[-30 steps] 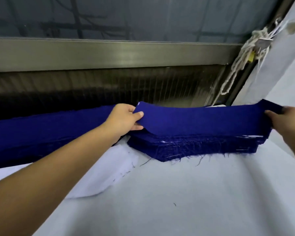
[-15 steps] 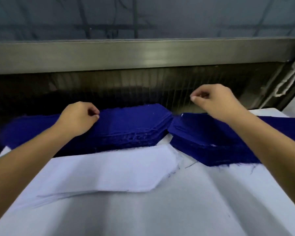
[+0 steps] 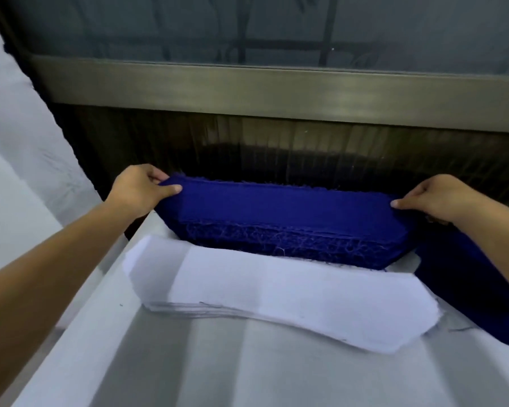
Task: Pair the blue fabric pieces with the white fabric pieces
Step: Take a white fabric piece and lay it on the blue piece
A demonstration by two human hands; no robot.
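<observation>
- Two hands pinch the top blue fabric piece (image 3: 285, 205): left hand (image 3: 138, 193) at its left end, right hand (image 3: 441, 198) at its right.
- White fabric pieces (image 3: 276, 292) lie stacked just in front.

Two hands (image 3: 138, 192) (image 3: 444, 198), two blue stacks (image 3: 291, 218) (image 3: 467, 289), one white stack (image 3: 276, 292).

right hand (image 3: 435, 198) shifted onto blue stack (image 3: 291, 227), left hand (image 3: 138, 189) now pinching its left end

Garment workshop; stacked cut fabric pieces (image 3: 291, 230)
</observation>
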